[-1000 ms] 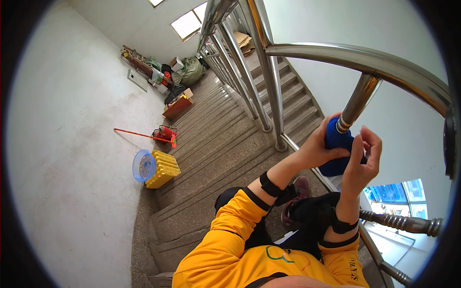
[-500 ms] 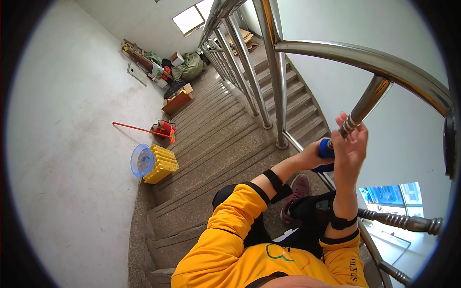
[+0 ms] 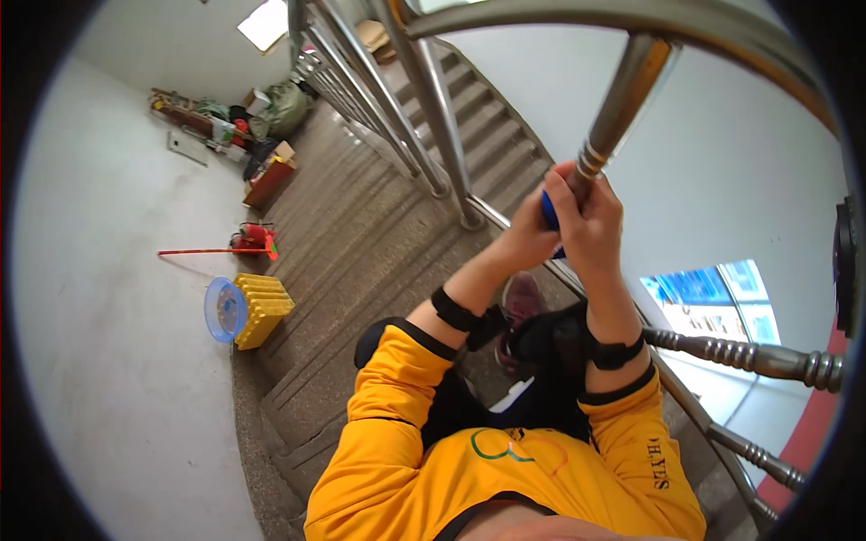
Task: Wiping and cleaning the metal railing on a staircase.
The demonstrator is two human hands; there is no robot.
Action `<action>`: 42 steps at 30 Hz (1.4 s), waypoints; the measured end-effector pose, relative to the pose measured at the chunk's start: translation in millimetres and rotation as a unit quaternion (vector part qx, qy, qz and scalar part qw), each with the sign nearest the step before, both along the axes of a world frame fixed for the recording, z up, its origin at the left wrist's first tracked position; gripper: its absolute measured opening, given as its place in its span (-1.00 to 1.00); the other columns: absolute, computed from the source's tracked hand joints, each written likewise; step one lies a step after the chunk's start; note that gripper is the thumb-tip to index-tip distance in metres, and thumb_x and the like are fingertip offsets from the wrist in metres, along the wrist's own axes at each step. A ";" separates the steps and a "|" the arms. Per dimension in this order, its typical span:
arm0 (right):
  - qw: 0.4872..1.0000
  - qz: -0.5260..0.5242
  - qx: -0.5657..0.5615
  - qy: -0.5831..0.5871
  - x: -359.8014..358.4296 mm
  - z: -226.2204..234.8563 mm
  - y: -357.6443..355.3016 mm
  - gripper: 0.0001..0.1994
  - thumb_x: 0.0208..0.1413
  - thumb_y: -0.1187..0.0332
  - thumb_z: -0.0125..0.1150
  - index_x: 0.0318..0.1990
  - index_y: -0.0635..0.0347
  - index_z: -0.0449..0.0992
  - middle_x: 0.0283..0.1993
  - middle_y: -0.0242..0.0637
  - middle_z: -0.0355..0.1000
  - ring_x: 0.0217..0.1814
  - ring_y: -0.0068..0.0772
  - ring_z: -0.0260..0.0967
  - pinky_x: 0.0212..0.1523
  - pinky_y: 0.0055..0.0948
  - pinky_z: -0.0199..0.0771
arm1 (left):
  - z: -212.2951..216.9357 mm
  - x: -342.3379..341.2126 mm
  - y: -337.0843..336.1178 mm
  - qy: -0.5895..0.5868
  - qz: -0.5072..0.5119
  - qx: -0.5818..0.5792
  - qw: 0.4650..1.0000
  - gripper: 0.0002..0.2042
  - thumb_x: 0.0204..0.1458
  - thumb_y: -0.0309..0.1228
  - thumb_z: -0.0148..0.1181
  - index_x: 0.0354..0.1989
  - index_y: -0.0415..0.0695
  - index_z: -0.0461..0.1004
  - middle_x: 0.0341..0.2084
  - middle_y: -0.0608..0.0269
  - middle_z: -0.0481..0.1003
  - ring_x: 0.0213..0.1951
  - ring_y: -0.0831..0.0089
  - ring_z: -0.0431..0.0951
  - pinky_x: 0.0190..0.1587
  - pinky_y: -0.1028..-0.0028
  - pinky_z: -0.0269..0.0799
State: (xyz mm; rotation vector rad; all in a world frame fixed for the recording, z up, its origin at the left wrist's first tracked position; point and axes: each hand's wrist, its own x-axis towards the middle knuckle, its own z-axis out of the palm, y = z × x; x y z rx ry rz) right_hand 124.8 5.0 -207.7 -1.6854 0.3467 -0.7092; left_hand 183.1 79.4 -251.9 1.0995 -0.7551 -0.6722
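A shiny metal baluster (image 3: 622,99) with a ringed neck comes down from the curved handrail (image 3: 577,13) into both my hands. My left hand (image 3: 528,236) is closed on a blue cloth (image 3: 548,209), pressed against the baluster's side. Only a small part of the cloth shows, bunched between the hands. My right hand (image 3: 595,225) wraps round the same baluster from the right, thumb up along it just below the rings. Whether its fingers also touch the cloth is hidden. The baluster's lower part is covered by my hands.
Stone steps (image 3: 361,243) run down at the left, with more railing posts (image 3: 433,117) beyond. By the wall stand a yellow ribbed container (image 3: 263,311), a blue basin (image 3: 225,309), red extinguishers (image 3: 254,236) and a red-handled tool (image 3: 203,252). Sacks (image 3: 284,110) and boxes lie farther off.
My right hand, loosely open beside the baluster before, has closed round it. Both hands appear higher and farther left in the picture, as the whole view has shifted.
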 end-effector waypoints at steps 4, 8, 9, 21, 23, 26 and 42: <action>1.000 -0.012 0.018 -0.019 1.9 -2.3 -4.2 -0.77 0.02 0.26 0.25 -0.33 0.24 0.45 -0.54 -0.34 0.38 -0.52 -0.57 0.27 -0.41 -0.56 0.31 | -20.3 2.2 -0.3 0.019 -0.013 0.036 0.999 -0.40 -0.09 -0.67 0.16 0.18 -0.22 0.11 -0.05 0.24 0.35 0.01 0.48 0.34 0.08 0.49 0.24; 1.000 0.003 0.007 0.000 -1.2 -0.7 -2.7 -0.85 0.09 0.37 0.19 -0.29 0.25 0.40 -0.45 -0.50 0.31 -0.41 -0.74 0.19 -0.36 -0.70 0.21 | -88.9 2.9 -6.4 0.030 -0.024 0.086 0.996 -0.49 -0.13 -0.58 0.27 0.04 -0.19 0.23 -0.12 0.29 0.38 -0.05 0.48 0.37 0.05 0.45 0.27; 1.000 -0.001 0.007 -0.001 -1.8 -1.2 -2.4 -0.85 0.09 0.36 0.19 -0.30 0.24 0.39 -0.46 -0.51 0.30 -0.42 -0.74 0.19 -0.37 -0.71 0.20 | -109.4 3.2 -7.7 0.022 -0.023 0.108 0.994 -0.51 -0.15 -0.55 0.29 0.00 -0.17 0.26 -0.14 0.31 0.39 -0.08 0.49 0.38 0.03 0.45 0.29; 0.999 0.046 0.019 -0.005 -3.8 -3.8 -6.1 -0.82 0.11 0.37 0.19 -0.25 0.28 0.37 -0.41 -0.44 0.34 -0.34 -0.69 0.26 -0.27 -0.67 0.28 | -93.0 -3.8 -6.0 0.023 0.046 0.125 0.991 -0.58 -0.14 -0.55 0.28 -0.06 -0.18 0.29 -0.22 0.26 0.41 -0.15 0.50 0.39 -0.03 0.45 0.32; 0.998 0.052 0.017 -0.009 -3.0 -6.8 -7.7 -0.81 0.10 0.38 0.19 -0.24 0.29 0.37 -0.40 -0.42 0.35 -0.34 -0.68 0.27 -0.26 -0.66 0.29 | -46.7 -1.0 -4.4 -0.013 0.015 0.060 0.998 -0.49 -0.12 -0.59 0.23 0.07 -0.19 0.23 -0.13 0.24 0.39 -0.08 0.48 0.38 0.01 0.45 0.30; 0.999 0.045 0.016 0.005 -1.5 -3.7 -4.7 -0.82 0.10 0.38 0.19 -0.25 0.28 0.37 -0.39 -0.42 0.35 -0.34 -0.68 0.27 -0.25 -0.66 0.29 | -16.3 -0.1 1.2 -0.016 0.004 0.062 0.998 -0.37 -0.10 -0.62 0.20 0.20 -0.17 0.11 -0.06 0.22 0.35 0.00 0.46 0.35 0.06 0.44 0.28; 0.999 0.029 -0.022 0.001 -1.3 -6.8 -2.3 -0.83 0.10 0.40 0.18 -0.22 0.27 0.38 -0.37 -0.37 0.38 -0.27 -0.62 0.35 -0.20 -0.63 0.33 | -142.8 0.3 -6.0 -0.063 0.072 0.097 0.991 -0.58 -0.20 -0.53 0.32 -0.15 -0.15 0.27 -0.29 0.20 0.44 -0.23 0.38 0.44 -0.12 0.40 0.35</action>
